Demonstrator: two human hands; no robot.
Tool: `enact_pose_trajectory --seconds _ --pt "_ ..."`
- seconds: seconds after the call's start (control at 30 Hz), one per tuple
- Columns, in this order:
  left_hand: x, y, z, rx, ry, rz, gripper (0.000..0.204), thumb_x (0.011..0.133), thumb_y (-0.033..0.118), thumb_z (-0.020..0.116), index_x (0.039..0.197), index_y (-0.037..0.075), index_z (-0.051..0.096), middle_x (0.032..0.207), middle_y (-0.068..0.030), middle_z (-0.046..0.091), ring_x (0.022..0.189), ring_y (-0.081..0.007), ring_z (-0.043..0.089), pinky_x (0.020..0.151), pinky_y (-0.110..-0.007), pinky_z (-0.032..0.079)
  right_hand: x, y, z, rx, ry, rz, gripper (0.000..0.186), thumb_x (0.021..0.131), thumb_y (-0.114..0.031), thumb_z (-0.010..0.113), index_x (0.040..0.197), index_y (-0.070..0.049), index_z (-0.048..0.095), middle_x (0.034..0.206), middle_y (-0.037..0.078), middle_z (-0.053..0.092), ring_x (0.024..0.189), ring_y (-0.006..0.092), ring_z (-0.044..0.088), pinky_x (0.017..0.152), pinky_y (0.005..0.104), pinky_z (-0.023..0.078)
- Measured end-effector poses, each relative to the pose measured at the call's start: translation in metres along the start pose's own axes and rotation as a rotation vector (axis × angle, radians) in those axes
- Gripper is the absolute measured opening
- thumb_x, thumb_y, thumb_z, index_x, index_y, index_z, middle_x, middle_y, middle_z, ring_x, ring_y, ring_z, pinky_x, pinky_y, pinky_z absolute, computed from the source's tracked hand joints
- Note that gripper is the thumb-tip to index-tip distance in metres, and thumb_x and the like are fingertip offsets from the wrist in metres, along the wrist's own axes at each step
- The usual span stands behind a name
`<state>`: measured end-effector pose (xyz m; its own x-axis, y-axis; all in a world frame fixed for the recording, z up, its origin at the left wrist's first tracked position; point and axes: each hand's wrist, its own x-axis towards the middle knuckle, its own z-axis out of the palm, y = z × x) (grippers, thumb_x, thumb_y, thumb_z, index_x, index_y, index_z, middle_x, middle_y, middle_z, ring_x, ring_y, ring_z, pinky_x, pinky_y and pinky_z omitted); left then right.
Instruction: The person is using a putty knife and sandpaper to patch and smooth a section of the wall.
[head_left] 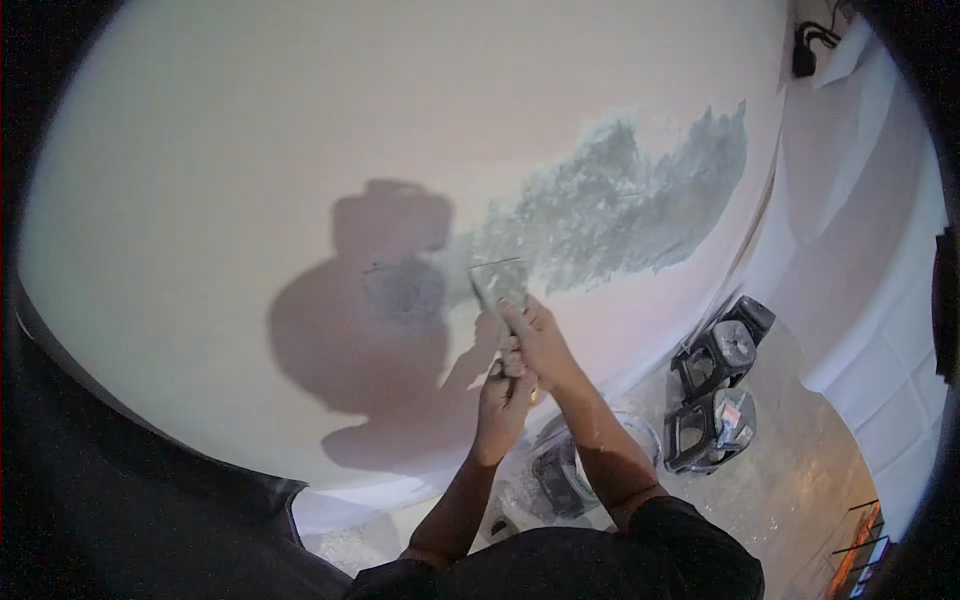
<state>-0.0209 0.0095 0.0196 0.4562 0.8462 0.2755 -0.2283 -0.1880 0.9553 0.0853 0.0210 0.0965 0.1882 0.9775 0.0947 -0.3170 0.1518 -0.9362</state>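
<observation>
In my right hand (537,340) is a putty knife (497,281), its wide blade pressed to the wall and smeared with grey filler. The fingers are wrapped round the handle, and the thumb lies along it toward the blade. My left hand (503,405) is closed just below, against the lower end of the handle, which is mostly hidden by the fingers. A rough grey patch of filler (610,210) spreads up and right from the blade over the pale wall (250,130). Left of the blade, a smaller grey patch (405,290) lies in my shadow.
Two black step stools (715,358) stand on the dusty floor (770,490) at the right, one with small items on top. A dark container (562,480) is below my arms. White sheeting (850,230) hangs at the right; dark material (150,490) covers the lower left.
</observation>
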Motion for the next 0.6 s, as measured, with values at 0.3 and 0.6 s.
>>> enact_pose_trajectory --seconds 0.3,0.6 --pt "0.065 -0.040 0.115 0.189 0.008 -0.004 0.022 0.099 0.020 0.051 0.091 0.000 0.054 0.080 -0.0062 0.051 0.078 -0.0161 0.052 0.070 -0.032 0.043 0.025 -0.031 -0.128 -0.006 0.016 0.047 0.022 0.101 -0.030 0.051 0.093 -0.010 0.045 0.057 -0.004 0.040 0.039 0.0064 0.036 0.034 0.0231 0.030" --pt "0.073 -0.058 0.186 0.015 0.219 -0.202 0.039 0.102 0.046 0.040 0.083 0.013 0.046 0.062 0.0012 0.046 0.045 -0.0078 0.038 0.041 -0.027 0.032 0.059 -0.016 -0.198 -0.094 -0.125 0.054 0.030 0.100 -0.032 0.052 0.102 -0.003 0.049 0.060 0.002 0.047 0.048 0.0128 0.047 0.043 0.0297 0.040"
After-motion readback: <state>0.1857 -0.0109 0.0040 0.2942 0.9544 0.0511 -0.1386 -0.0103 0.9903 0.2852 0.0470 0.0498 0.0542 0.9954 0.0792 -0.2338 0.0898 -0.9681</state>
